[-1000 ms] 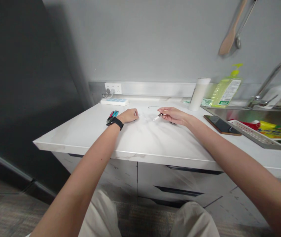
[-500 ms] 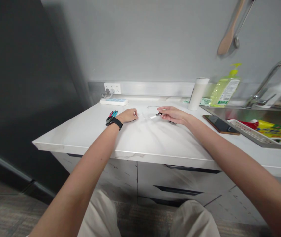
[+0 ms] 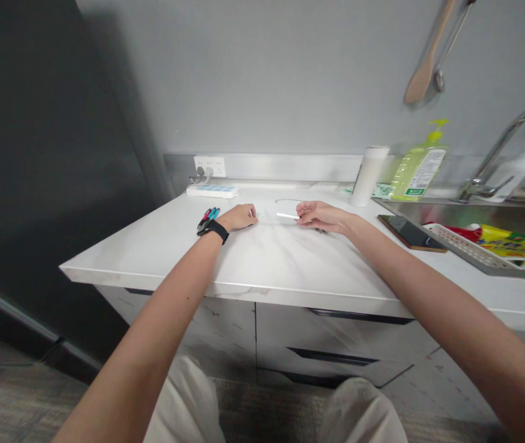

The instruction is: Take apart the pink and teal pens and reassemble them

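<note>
My right hand (image 3: 320, 215) pinches a slim white pen (image 3: 286, 215) near one end. The pen lies almost level above the counter, pointing left. On the left, my left hand (image 3: 240, 216) rests on the counter with its fingers curled in. Something small and white shows at its fingertips, too little to name. Several markers with red, teal and dark parts (image 3: 208, 215) lie beside my left wrist, which wears a black watch (image 3: 213, 229). Behind the pen a thin dark curved line (image 3: 287, 199) shows on the counter. A small dark item under my right hand is mostly covered.
A white power strip (image 3: 213, 192) lies at the back left of the white counter (image 3: 262, 264). To the right are a white cylinder (image 3: 369, 176), a yellow-green pump bottle (image 3: 418, 166), a phone (image 3: 410, 232) and a sink with a white perforated tray (image 3: 468, 245).
The pen has turned from slanting down leftward to nearly level, and my right fingers have shifted on it. My left hand has stayed almost still.
</note>
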{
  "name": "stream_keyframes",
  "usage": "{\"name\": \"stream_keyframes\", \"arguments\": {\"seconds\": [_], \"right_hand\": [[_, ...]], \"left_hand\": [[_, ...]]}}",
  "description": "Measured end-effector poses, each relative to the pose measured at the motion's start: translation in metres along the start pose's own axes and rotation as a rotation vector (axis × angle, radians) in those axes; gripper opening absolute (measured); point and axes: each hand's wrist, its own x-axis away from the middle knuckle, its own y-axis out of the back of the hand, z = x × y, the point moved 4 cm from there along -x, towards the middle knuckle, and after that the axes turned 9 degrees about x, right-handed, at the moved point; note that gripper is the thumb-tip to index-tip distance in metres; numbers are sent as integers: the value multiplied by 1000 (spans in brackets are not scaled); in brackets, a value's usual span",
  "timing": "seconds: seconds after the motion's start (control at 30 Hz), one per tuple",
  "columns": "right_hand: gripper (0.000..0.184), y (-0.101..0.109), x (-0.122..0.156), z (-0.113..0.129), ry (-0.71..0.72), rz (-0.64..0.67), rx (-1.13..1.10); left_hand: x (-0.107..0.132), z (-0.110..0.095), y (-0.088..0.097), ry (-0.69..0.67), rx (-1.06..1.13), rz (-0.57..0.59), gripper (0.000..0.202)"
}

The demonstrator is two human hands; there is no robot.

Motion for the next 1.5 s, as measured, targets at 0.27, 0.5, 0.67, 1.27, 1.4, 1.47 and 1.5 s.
{"name": "stream_keyframes", "arguments": {"seconds": [0.27,0.5,0.67,1.27,1.4,1.47,1.5], "right_hand": [[22,-4,0,-1,-38,-3,1],[12,-4,-2,0,-40,-45,-72],[14,-4,-3,0,-22,-29,-77],[24,-2,-3,-2,-60,-14,-92],[23,-1,-1,1,-72,-21,-108],[20,-1,0,2,-57,-14,-117],[18,-1,-1,3,-45,-11,-115]], "left_hand": [[-1,1,-1,0,10,8,22],[1,0,-1,5,-8,10,23],[1,0,-1,2,-9,13,24],[-1,2,-2,5,-18,19,25],[-1,2,-2,8,-19,22,24],[-1,2,-2,11,-15,22,24],[-1,2,-2,9,-11,22,24]]}}
